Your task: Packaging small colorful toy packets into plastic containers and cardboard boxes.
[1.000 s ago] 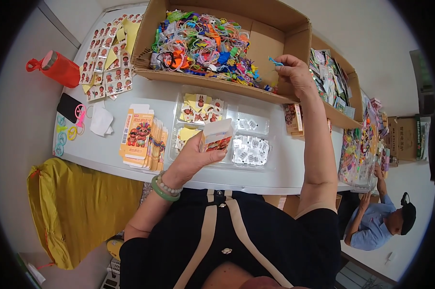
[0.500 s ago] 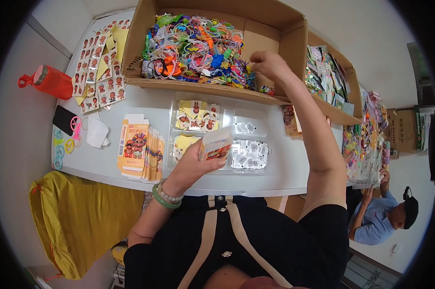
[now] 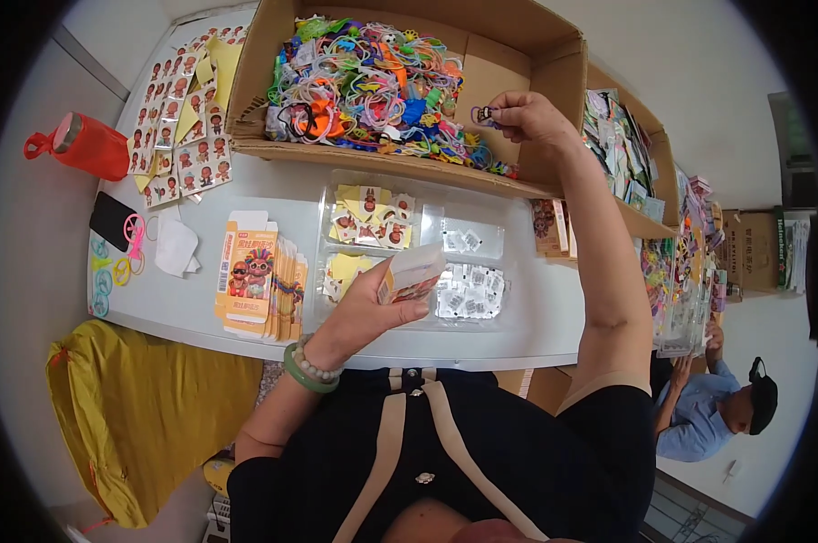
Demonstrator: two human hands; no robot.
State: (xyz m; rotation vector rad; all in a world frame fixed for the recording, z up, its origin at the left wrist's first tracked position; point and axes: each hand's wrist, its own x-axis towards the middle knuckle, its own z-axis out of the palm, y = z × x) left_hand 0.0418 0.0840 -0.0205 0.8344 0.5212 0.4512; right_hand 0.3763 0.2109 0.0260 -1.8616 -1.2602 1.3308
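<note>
My left hand (image 3: pixel 370 309) grips a small printed paper box (image 3: pixel 413 274), tilted above the clear tray. Over the bare right part of the big cardboard box, my right hand (image 3: pixel 534 119) pinches a small dark trinket with a purple loop (image 3: pixel 483 114). Below that hand lies a heap of colourful loops and plastic trinkets (image 3: pixel 364 86). The clear divided tray (image 3: pixel 424 226) holds cut sticker pieces (image 3: pixel 373 217) on the left and small white packets (image 3: pixel 470 291) on the right. Flat orange cartons (image 3: pixel 251 276) are stacked left of the tray.
The cardboard box wall (image 3: pixel 400 161) rises behind the tray. Sticker sheets (image 3: pixel 169 127), a red bottle (image 3: pixel 88 145), a phone (image 3: pixel 113 222) and a white paper (image 3: pixel 176 247) lie left. A second box of packets (image 3: pixel 622 136) stands right; another person (image 3: pixel 708 412) works beyond.
My right hand has lifted slightly rightward from the heap, and the trinket with its purple loop now shows in its fingers. My left hand still holds the box, which has moved slightly right.
</note>
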